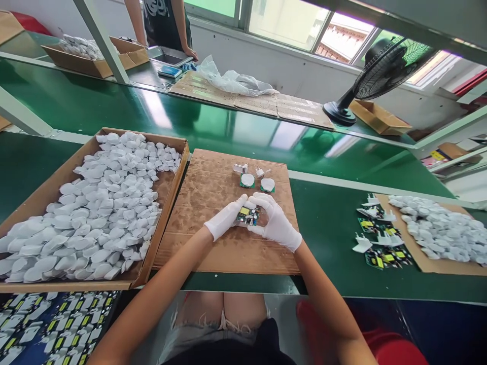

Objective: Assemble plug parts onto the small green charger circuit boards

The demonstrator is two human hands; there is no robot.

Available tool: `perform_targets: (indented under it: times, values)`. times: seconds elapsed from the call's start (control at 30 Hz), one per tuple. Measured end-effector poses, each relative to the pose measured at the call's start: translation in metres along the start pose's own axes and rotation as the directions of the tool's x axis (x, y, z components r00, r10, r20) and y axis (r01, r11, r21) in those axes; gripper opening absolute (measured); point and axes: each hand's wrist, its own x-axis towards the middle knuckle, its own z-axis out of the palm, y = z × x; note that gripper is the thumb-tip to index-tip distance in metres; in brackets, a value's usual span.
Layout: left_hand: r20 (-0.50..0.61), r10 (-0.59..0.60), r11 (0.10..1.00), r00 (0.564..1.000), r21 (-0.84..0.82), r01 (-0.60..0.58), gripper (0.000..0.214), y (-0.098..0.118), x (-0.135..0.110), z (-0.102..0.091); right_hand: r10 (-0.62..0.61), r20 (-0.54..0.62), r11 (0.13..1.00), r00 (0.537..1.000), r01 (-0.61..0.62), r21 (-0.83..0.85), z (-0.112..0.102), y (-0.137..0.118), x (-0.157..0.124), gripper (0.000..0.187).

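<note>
Both my hands wear white gloves and meet over a brown cardboard sheet (213,243). My left hand (227,217) and my right hand (274,220) together pinch a small green circuit board (248,215) with a yellow part on it. Beyond them on the sheet lie two assembled boards with white caps (247,180) (268,184) and two loose white plug pieces (240,168) (261,172).
A cardboard tray (169,203) heaped with white plastic caps (95,213) sits at my left. More boards (380,243) and caps (441,230) lie at the right. A bin of boards (49,324) is below left. Another person (163,25) stands beyond, by a fan (380,71).
</note>
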Motion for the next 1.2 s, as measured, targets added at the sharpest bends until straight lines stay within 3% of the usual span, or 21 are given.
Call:
perform_targets:
  times: [0.17, 0.37, 0.57, 0.73, 0.93, 1.1, 1.2]
  values:
    - [-0.009, 0.109, 0.981, 0.994, 0.163, -0.106, 0.054, -0.003, 0.004, -0.005, 0.005, -0.011, 1.000, 1.000, -0.005, 0.013, 0.000, -0.001, -0.001, 0.063]
    - [-0.063, 0.146, 0.961, 0.987, 0.246, -0.126, 0.054, -0.016, 0.017, -0.009, 0.083, 0.048, 0.995, 0.995, -0.080, -0.060, 0.010, 0.003, -0.002, 0.088]
    - [-0.032, 0.201, 0.930, 0.979, 0.321, -0.180, 0.052, -0.018, 0.019, -0.008, 0.116, 0.064, 0.990, 0.991, -0.120, 0.067, 0.017, 0.007, -0.001, 0.076]
    - [-0.032, 0.219, 0.921, 0.975, 0.338, -0.196, 0.049, -0.018, 0.017, -0.008, 0.057, -0.007, 0.998, 0.998, -0.058, -0.025, 0.022, 0.007, -0.003, 0.081]
    - [-0.018, 0.253, 0.931, 0.967, 0.277, -0.239, 0.050, -0.018, 0.012, -0.002, 0.035, -0.046, 0.992, 0.998, -0.040, -0.123, 0.019, 0.002, -0.003, 0.072]
    - [0.049, 0.240, 0.945, 0.970, 0.217, -0.245, 0.057, -0.018, 0.011, -0.003, -0.055, -0.058, 0.988, 0.997, 0.046, -0.150, 0.016, 0.005, 0.000, 0.060]
    - [0.114, 0.243, 0.923, 0.963, 0.278, -0.266, 0.056, -0.015, 0.011, -0.006, -0.132, -0.101, 0.974, 0.986, 0.110, -0.198, 0.013, 0.004, 0.003, 0.054]
